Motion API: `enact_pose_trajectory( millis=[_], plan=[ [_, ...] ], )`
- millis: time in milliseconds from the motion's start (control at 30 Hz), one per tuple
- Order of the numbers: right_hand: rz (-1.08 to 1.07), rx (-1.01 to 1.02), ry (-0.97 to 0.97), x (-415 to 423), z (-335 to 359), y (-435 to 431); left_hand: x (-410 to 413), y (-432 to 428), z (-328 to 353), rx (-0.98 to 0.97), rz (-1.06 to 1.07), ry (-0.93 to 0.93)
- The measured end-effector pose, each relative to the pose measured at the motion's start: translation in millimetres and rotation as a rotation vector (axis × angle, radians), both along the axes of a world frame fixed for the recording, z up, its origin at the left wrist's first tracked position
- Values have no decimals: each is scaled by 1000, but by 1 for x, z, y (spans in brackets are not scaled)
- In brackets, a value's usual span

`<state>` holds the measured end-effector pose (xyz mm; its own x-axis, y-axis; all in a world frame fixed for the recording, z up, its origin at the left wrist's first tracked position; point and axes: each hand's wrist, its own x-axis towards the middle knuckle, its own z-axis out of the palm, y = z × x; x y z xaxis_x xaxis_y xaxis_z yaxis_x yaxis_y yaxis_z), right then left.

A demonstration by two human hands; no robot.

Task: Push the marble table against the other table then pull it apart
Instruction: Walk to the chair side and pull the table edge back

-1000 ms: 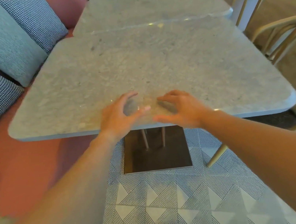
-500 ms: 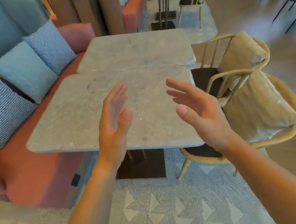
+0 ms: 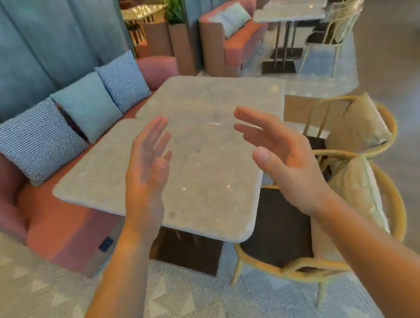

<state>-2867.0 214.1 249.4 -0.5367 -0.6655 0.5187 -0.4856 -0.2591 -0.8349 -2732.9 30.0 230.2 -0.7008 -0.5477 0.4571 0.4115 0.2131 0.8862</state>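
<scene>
The near marble table has a grey square top with rounded corners on a dark base plate. Its far edge lies tight against the other marble table, with only a thin seam between them. My left hand and my right hand are both raised in the air above the near table. The palms face each other, the fingers are spread, and neither hand touches the marble or holds anything.
A pink bench sofa with several cushions runs along the tables' left side. Two wooden chairs with cream pads stand at the right. A patterned rug covers the floor. More tables and chairs stand at the back.
My hands have come off the near table's front edge and risen, opening out. The view has pulled back and lifted, so both tables sit farther away and the room shows.
</scene>
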Motion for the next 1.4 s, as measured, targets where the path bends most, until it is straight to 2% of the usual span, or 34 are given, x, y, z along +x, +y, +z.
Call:
enact_pose_trajectory(
  millis=[333,533,767,1033,1200,1400],
  plan=[
    [27,98,58,-155,6,81,-154,81,-13,44,22,59],
    [42,59,60,-241,11,116,-228,117,3,-26,25,70],
    [166,8,32,-336,-10,136,-286,167,-2,-73,197,29],
    [421,-15,-36,-428,-12,172,-339,264,-6,-72,471,2],
    [616,-23,-62,-451,-4,151,-352,296,-9,-52,645,-22],
    [693,-37,-67,-472,-8,109,-379,279,-14,-14,760,-2]
  ],
)
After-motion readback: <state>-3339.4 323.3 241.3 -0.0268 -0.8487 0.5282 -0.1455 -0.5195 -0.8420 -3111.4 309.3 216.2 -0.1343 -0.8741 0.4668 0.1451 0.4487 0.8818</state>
